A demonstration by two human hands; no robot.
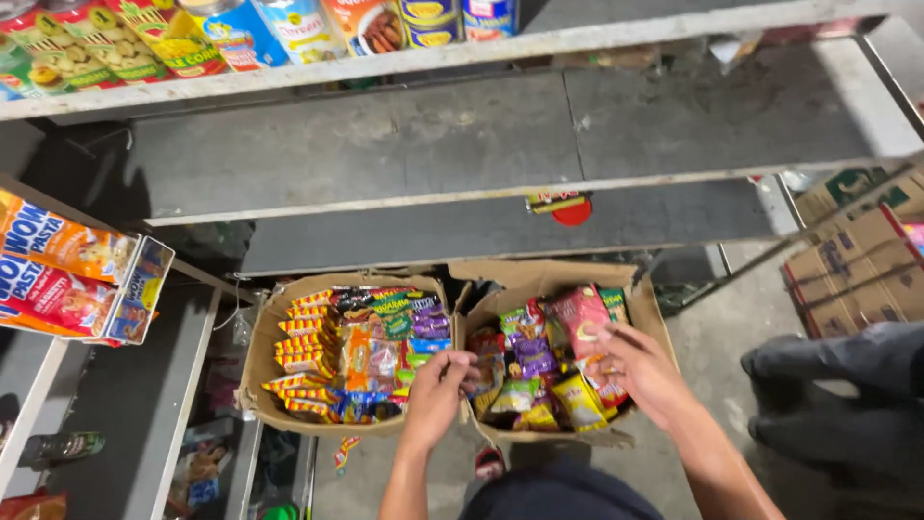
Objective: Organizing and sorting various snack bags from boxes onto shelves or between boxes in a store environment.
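Cardboard, brown and open-topped, the right box (647, 306) on the floor holds loose shiny snack packets (535, 358) in purple, red and yellow. The right hand (643, 371) lies flat on them with fingers spread, gripping nothing. The left hand (441, 387), fingers curled, pinches something small I cannot tell. Beside it, the left cardboard box (262, 358) holds orange and yellow packets in rows, under grey metal shelves (500, 144).
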